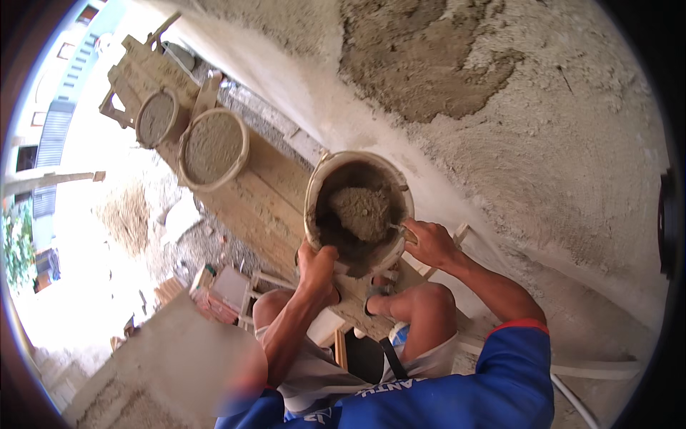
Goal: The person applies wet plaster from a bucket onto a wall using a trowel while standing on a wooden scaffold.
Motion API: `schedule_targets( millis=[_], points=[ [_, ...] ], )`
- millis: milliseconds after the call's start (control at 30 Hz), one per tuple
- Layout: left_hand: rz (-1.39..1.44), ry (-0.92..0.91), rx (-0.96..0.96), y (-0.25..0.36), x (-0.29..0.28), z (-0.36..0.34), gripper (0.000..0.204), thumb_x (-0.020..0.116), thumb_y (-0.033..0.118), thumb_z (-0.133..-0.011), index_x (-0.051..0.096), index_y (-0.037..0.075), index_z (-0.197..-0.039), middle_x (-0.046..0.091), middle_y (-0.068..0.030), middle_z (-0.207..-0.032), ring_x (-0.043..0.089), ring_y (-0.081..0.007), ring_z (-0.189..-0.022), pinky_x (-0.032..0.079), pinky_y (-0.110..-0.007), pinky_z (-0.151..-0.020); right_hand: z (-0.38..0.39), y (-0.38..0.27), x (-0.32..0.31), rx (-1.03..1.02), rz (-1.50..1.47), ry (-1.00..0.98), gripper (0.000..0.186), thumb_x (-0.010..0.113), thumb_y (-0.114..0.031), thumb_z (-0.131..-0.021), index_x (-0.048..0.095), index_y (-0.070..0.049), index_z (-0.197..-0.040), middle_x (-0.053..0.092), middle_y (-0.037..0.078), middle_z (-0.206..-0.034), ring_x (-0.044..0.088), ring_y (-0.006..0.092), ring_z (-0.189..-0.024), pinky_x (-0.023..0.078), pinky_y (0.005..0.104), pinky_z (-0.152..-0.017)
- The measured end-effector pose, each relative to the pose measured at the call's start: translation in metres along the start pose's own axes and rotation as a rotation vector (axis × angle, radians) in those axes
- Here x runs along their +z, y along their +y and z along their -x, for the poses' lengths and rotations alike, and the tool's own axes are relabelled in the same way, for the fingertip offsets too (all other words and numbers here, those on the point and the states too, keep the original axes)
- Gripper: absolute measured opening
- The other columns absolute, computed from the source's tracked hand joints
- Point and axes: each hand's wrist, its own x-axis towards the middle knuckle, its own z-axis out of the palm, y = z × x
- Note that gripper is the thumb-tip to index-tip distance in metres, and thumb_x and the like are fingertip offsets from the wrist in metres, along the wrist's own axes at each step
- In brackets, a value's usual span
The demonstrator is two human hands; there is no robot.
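In front of me, a mortar-caked bucket (397, 171) is tilted so that I look into its mouth. My left hand (316, 269) grips its near-left rim, thumb over the edge. My right hand (431, 244) is closed around the handle of a trowel (396, 228) at the bucket's right side. A heap of wet grey mortar (361, 211) lies on the trowel inside the bucket and hides the blade. Darker mortar coats the inner wall. Beyond, on the wall, a fresh wet patch of mortar (429, 64) shows darker than the dry plaster around it.
A plank platform (275, 214) runs under my feet toward the far left. Two more buckets full of mortar, a larger one (245, 154) and a smaller one (176, 125), stand on it. The rough plaster wall (564, 171) rises close on the right. Rubble (204, 247) lies below, left.
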Motion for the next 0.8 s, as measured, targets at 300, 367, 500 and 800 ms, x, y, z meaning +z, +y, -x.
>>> schedule_targets(
  millis=[300, 367, 500, 800],
  points=[
    [-0.081, -0.126, -0.122, -0.014, -0.015, -0.038, 0.025, 0.059, 0.004, -0.077, 0.059, 0.001, -0.102, 0.063, -0.0077, -0.084, 0.060, -0.0205, -0.063, 0.046, -0.033, -0.048, 0.014, -0.081, -0.134, -0.208, -0.105, -0.033, 0.038, 0.072, -0.013, -0.079, 0.057, -0.003, -0.113, 0.070, 0.014, -0.091, 0.069, 0.0394, -0.082, 0.054, 0.0445, -0.074],
    [-0.112, -0.157, -0.120, -0.019, -0.015, -0.046, 0.025, 0.059, 0.003, -0.077, 0.059, 0.000, -0.102, 0.063, -0.0082, -0.083, 0.060, -0.0213, -0.062, 0.046, -0.034, -0.047, 0.027, -0.097, -0.163, -0.271, -0.079, -0.042, 0.040, 0.076, -0.015, -0.079, 0.059, -0.004, -0.114, 0.067, 0.011, -0.082, 0.067, 0.0340, -0.072, 0.053, 0.0402, -0.069],
    [-0.165, -0.213, -0.095, -0.019, -0.013, -0.058, 0.024, 0.058, 0.002, -0.078, 0.059, 0.000, -0.101, 0.062, -0.0092, -0.082, 0.060, -0.0230, -0.061, 0.046, -0.035, -0.045, 0.025, -0.122, -0.201, -0.392, -0.130, -0.115, 0.045, 0.079, -0.018, -0.080, 0.064, -0.007, -0.120, 0.068, 0.008, -0.080, 0.067, 0.0226, -0.067, 0.051, 0.0348, -0.063],
    [-0.228, -0.233, -0.021, -0.019, -0.005, -0.082, 0.022, 0.056, -0.001, -0.079, 0.058, -0.001, -0.100, 0.059, -0.0111, -0.083, 0.063, -0.0279, -0.064, 0.054, -0.041, -0.048, 0.043, -0.154, -0.306, 0.127, 0.116, 0.976, 0.048, 0.063, -0.025, -0.092, 0.055, -0.005, -0.135, 0.063, 0.006, -0.087, 0.057, 0.0089, -0.064, 0.051, 0.0215, -0.054]
  ],
)
